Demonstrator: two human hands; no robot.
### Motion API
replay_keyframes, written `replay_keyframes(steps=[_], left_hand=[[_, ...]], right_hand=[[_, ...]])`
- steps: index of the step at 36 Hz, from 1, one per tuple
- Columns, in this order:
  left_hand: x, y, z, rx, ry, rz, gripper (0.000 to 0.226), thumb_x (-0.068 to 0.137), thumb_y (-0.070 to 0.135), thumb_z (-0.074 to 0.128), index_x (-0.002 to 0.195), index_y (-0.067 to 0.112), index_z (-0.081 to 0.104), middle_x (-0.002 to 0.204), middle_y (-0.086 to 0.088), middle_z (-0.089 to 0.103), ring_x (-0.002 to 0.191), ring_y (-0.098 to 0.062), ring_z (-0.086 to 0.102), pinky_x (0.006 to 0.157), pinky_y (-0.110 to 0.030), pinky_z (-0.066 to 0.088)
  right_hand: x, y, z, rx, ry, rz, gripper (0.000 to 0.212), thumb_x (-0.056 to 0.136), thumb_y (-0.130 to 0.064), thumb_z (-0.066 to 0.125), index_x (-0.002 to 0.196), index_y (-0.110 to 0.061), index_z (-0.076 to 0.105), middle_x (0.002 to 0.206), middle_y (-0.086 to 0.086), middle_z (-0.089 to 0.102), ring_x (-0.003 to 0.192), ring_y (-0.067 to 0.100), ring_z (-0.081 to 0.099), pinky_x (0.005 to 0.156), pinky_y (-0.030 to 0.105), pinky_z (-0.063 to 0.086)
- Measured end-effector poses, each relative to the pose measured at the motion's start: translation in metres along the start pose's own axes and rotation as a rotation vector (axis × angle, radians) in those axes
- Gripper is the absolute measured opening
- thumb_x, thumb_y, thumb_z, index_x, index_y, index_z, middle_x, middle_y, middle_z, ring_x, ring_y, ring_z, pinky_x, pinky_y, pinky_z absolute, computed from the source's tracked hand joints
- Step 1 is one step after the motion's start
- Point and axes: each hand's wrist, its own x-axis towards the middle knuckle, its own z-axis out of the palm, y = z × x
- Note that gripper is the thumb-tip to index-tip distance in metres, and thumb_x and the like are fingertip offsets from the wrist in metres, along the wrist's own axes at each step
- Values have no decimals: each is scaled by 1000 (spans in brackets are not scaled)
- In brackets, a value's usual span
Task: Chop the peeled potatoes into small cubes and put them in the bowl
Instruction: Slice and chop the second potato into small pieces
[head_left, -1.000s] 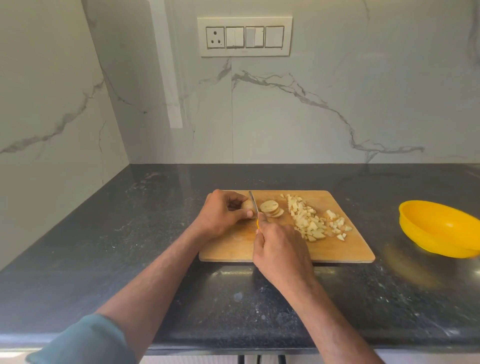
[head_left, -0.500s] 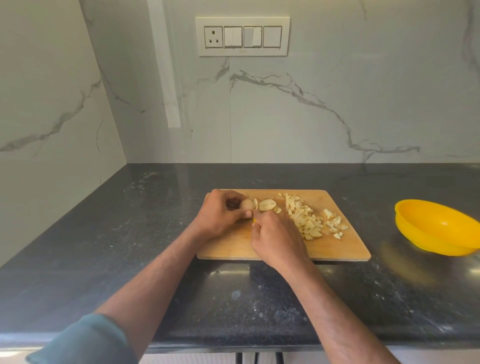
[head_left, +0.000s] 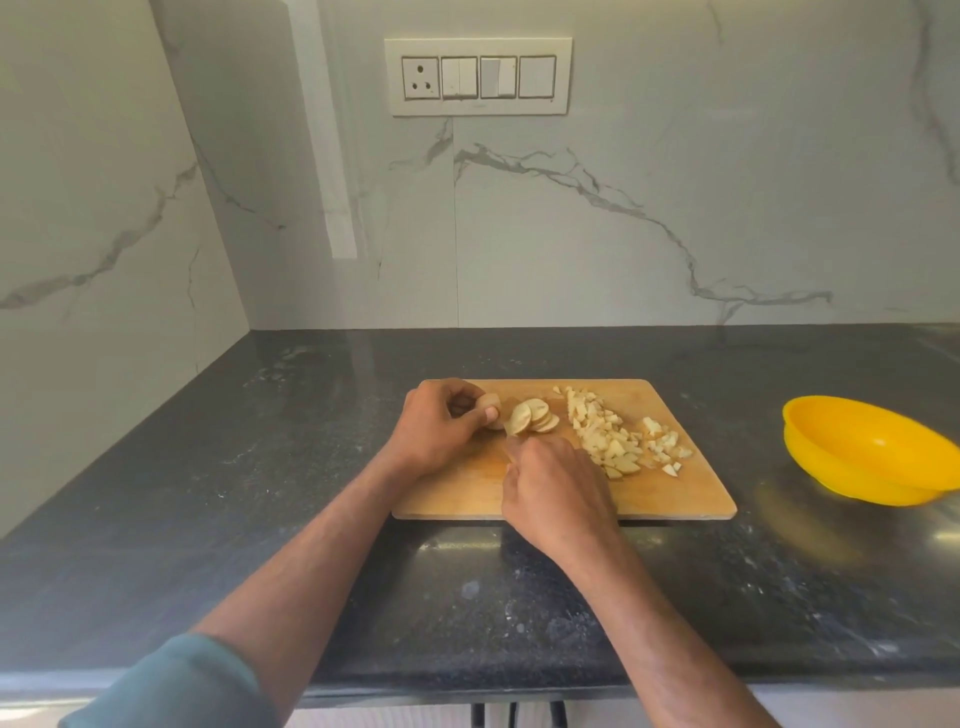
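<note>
Since a second ago the knife blade that stood upright between the hands has dropped out of sight, and another round seems to have joined the slices (head_left: 534, 415), which lean on one another at about the board's eleven o'clock. What is left of the potato (head_left: 491, 415), a small stub, sits touching those slices on their nine o'clock side, pinched between the thumb and curled fingers of the left hand (head_left: 441, 431). At five o'clock from the stub, the right hand (head_left: 556, 493) is closed in a fist near the board's front edge; it very likely has the knife, but the hand hides both handle and blade, so I cannot tell for certain. Toward three o'clock from the slices, a heap of small cubes (head_left: 613, 436) is spread over the right half of the wooden chopping board (head_left: 675, 499). Farther out at three o'clock, well apart on the dark counter (head_left: 260, 467), the yellow bowl (head_left: 862, 452) shows no potato in the part visible. By my reckoning the chopping is well past halfway: the stub needs slicing, the rounds need dicing, and the whole transfer to the bowl has not begun.
</note>
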Motion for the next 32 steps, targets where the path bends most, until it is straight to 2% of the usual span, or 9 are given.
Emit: replay_keyframes(steps=[2, 5, 10, 13, 16, 20, 23, 27, 32], left_hand=[[1, -2, -1, -32, 12, -39, 23, 91, 31, 77, 109, 16, 76, 94, 7, 77, 90, -4, 72, 91, -29, 59], [1, -7, -3, -104, 19, -85, 21, 92, 31, 75, 108, 17, 74, 92, 5, 79, 91, -10, 74, 93, -39, 59], [0, -7, -5, -146, -2, -91, 29, 86, 20, 82, 113, 16, 72, 99, 4, 76, 92, -4, 72, 91, -27, 57], [0, -10, -6, -128, -21, -84, 40, 82, 13, 85, 120, 13, 71, 107, 2, 75, 100, -10, 71, 96, -30, 57], [0, -10, -6, -128, -28, -74, 40, 82, 10, 84, 120, 14, 72, 108, 2, 75, 102, -10, 71, 99, -31, 56], [0, -10, -6, -130, -49, -68, 45, 79, 12, 86, 122, 16, 71, 110, 4, 75, 101, -8, 71, 98, -30, 56], [1, -10, -5, -106, -56, -57, 47, 79, 13, 87, 123, 17, 71, 111, 5, 74, 101, -6, 70, 99, -31, 57], [0, -9, -4, -116, -23, -49, 45, 76, 21, 90, 117, 18, 71, 106, 4, 74, 97, -9, 71, 94, -31, 58], [1, -11, -4, -150, 28, -48, 46, 63, 28, 98, 99, 19, 71, 93, -3, 74, 88, -20, 71, 85, -35, 60]], right_hand=[[1, -1, 1, 11, -6, 8, 26, 99, -19, 54, 121, -21, 66, 84, -5, 62, 70, 13, 57, 64, 28, 53], [1, 0, 1, 16, 8, 6, 28, 98, -21, 55, 123, -21, 66, 87, -4, 65, 72, 12, 58, 66, 28, 56], [1, 3, 3, 31, 64, 20, 27, 100, -25, 53, 124, -21, 65, 92, -2, 69, 71, 12, 49, 63, 22, 45], [2, 4, 5, 57, 85, 53, 31, 100, -27, 52, 128, -21, 64, 86, -3, 69, 67, 13, 55, 59, 23, 49], [1, 6, 6, 85, 92, 60, 35, 100, -29, 52, 132, -22, 62, 84, -5, 68, 68, 13, 60, 60, 22, 53], [-4, 8, 3, 30, 109, 38, 33, 100, -30, 51, 131, -25, 63, 78, -8, 63, 64, 11, 48, 53, 16, 34], [-6, 10, 0, 45, 108, 29, 35, 101, -32, 51, 133, -28, 61, 83, -6, 70, 66, 10, 45, 53, 16, 29], [-5, 9, 1, 88, 114, 32, 37, 101, -32, 49, 137, -28, 59, 88, -4, 72, 69, 11, 47, 59, 19, 34], [-3, 8, 2, 128, 147, 14, 42, 100, -31, 50, 141, -25, 56, 99, 0, 74, 84, 17, 68, 66, 22, 46]])
